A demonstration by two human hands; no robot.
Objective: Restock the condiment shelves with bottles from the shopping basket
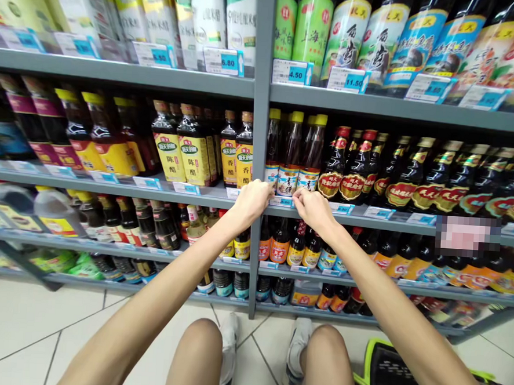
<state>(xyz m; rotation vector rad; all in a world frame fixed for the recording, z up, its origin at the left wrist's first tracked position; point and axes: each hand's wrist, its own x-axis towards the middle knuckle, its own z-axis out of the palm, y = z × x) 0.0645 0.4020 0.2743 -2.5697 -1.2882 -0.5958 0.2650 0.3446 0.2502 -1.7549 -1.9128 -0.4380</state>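
My left hand (253,203) is at the front edge of the middle shelf, in front of the grey upright (260,129). Its fingers are curled closed, close to the leftmost of several slim dark bottles with yellow caps (290,154). My right hand (312,209) is closed too, at the same shelf edge, and covers the lower label of a bottle in that group. Whether either hand grips anything cannot be made out. Between the hands, a price tag (281,201) shows on the shelf edge. The bottles stand upright.
Left of the upright stand square vinegar bottles with yellow labels (191,153). Dark bottles with red labels (353,181) stand to the right. More bottles fill the shelves above and below. My knees are near the lowest shelf. A black and green basket (371,362) sits on the tiled floor at right.
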